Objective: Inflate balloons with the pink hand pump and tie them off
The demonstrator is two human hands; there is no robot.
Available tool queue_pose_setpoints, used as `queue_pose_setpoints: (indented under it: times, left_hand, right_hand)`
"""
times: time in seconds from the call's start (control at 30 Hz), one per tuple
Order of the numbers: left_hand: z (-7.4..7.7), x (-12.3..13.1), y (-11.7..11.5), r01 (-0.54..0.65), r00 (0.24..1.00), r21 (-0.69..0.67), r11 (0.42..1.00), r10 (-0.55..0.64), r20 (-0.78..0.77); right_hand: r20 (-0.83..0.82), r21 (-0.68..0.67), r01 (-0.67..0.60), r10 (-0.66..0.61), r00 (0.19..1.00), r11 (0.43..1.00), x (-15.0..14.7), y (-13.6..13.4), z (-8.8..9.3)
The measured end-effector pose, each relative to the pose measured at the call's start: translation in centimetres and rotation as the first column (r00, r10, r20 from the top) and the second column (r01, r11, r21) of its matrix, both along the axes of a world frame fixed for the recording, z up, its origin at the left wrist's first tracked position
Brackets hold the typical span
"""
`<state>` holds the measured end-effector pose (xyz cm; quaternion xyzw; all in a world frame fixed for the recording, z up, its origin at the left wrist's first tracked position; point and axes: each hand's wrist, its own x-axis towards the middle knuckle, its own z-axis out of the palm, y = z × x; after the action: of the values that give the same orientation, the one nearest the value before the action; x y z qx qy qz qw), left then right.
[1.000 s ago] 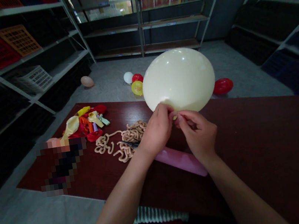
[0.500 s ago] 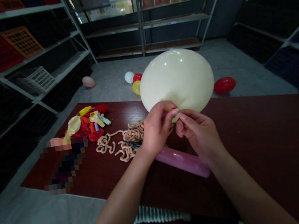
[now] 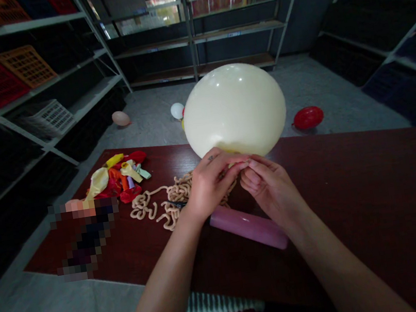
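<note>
A large inflated cream balloon [image 3: 234,107] hovers over the table's far edge, its neck pinched between my two hands. My left hand [image 3: 211,179] is closed, its fingertips meeting those of my right hand [image 3: 269,183], closed as well; the neck itself is mostly hidden by the fingers. Just below the hands lies a pink-purple tube [image 3: 248,227], perhaps a hand pump, on the dark red-brown table [image 3: 375,204]. Behind my left wrist sits a pile of tan cord [image 3: 165,214], with a dark-handled tool [image 3: 177,204], possibly scissors, partly covered on it.
Several uninflated balloons [image 3: 120,179] in mixed colours are heaped at the table's left end, near a blurred-out dark object [image 3: 91,238]. On the floor beyond are a red balloon [image 3: 307,117], a pink balloon [image 3: 121,118] and a white balloon [image 3: 177,111]. Shelves with crates [image 3: 26,66] stand around.
The cream balloon and both hands shift slightly left in view, along with the scene. My left hand has turned so its back shows more, still pinching at the neck.
</note>
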<state>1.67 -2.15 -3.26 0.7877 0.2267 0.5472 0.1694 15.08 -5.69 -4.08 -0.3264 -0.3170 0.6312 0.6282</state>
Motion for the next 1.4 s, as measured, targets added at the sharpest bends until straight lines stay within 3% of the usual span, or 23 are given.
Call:
queue_pose_setpoints:
  times: [0.23, 0.4, 0.57, 0.77, 1.03, 1.17, 1.4]
  left_hand:
    - [-0.7, 0.7, -0.4, -0.096, 0.986, -0.175, 0.980, 0.117, 0.116]
    - [-1.4, 0.7, -0.6, -0.268, 0.954, -0.045, 0.962, 0.272, 0.125]
    - [-0.7, 0.2, -0.5, -0.148, 0.988, 0.149, 0.978, 0.140, 0.063]
    - [-0.1, 0.2, -0.4, -0.057, 0.998, 0.168, 0.984, 0.052, 0.033]
    - [-1.2, 0.2, -0.6, -0.150, 0.988, 0.123, 0.981, 0.151, -0.002]
    - [-0.9, 0.5, -0.9, -0.151, 0.978, 0.050, 0.987, 0.142, 0.151]
    - [-0.9, 1.5, -0.7, -0.077, 0.923, -0.285, 0.955, 0.177, 0.343]
  right_hand:
    - [0.046, -0.031, 0.052, -0.050, 0.998, 0.998, -0.3, -0.3, 0.4]
    - [0.008, -0.030, 0.005, -0.005, 1.000, 1.000, -0.7, -0.7, 0.3]
    - [-0.031, -0.019, -0.016, 0.015, 0.999, 1.000, -0.6, -0.8, 0.3]
    - [-0.057, -0.018, -0.034, 0.033, 0.998, 0.999, -0.3, -0.6, 0.5]
    - [0.117, 0.009, 0.022, -0.023, 0.993, 1.000, -0.5, -0.7, 0.3]
    - [0.149, 0.023, 0.079, -0.082, 0.986, 0.997, -0.8, -1.2, 0.7]
    - [0.358, 0.136, 0.195, -0.231, 0.905, 0.971, -0.9, -1.7, 0.7]
